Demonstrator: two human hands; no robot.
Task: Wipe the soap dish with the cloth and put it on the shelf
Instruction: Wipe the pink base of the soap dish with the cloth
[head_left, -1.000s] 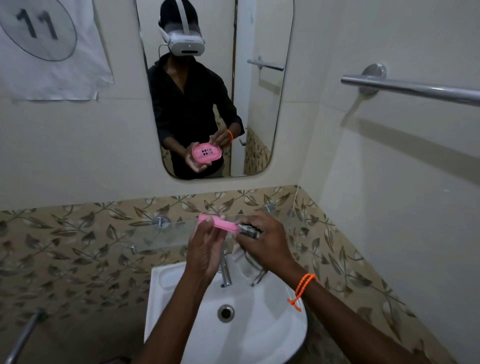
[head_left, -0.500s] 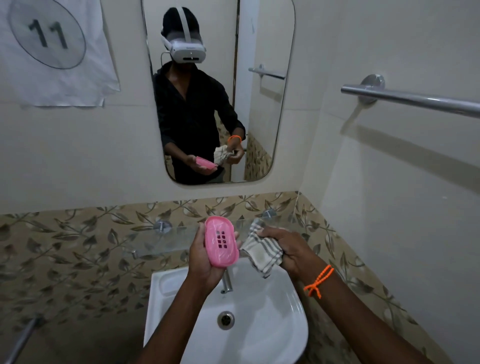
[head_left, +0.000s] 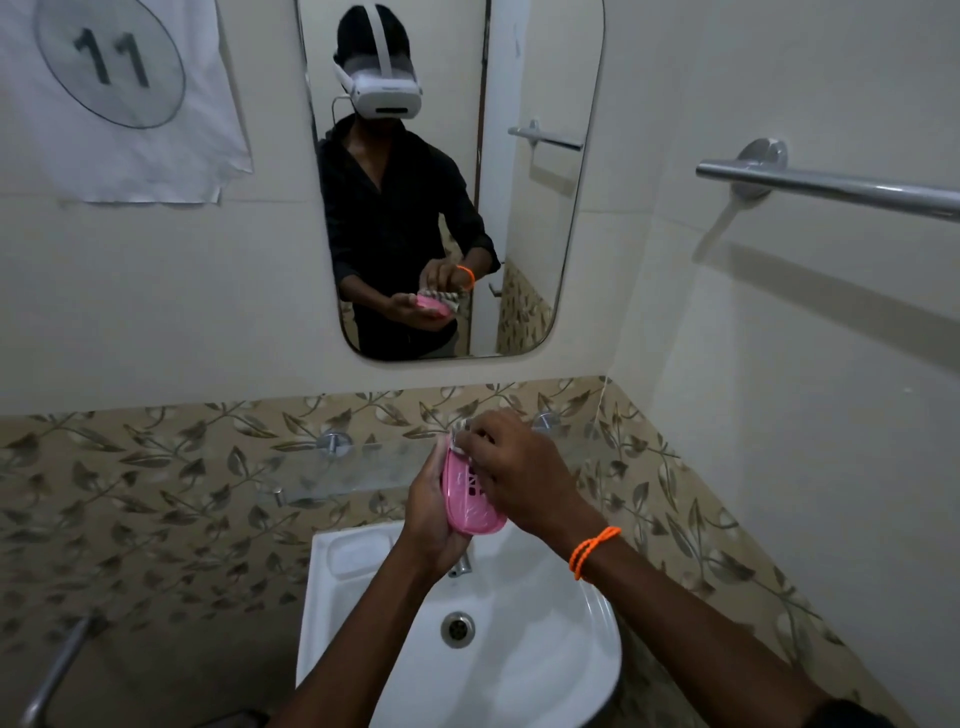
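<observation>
Your left hand (head_left: 434, 512) cradles the pink soap dish (head_left: 470, 496) from behind, fingers curled around its back and lower edge, holding it tilted almost on edge above the white basin (head_left: 545, 649). Your right hand (head_left: 517, 480) lies across the dish's slotted face, fingers closed on the checked cloth (head_left: 460, 431); only a corner of it peeks out past your fingertips at about 11 o'clock from the knuckles. The mirror (head_left: 540, 218) shows the cloth bunched on top of the dish.

You look to be in the wiping step, with placement not yet done. To do it well, keep the left hand's grip firm on the rim so the dish cannot swivel, and press the cloth flat with the finger pads, not a loose wad. Work toward the dish's near end at 6 o'clock, and push a fold of cloth into the drain slots, where residue likely collects. Turn the dish over for the underside too. Stay over the basin so drips and any slip land there.

The glass shelf (head_left: 374, 470) waits at 12 o'clock, just behind your hands, on its round metal mounts (head_left: 334, 444).
</observation>
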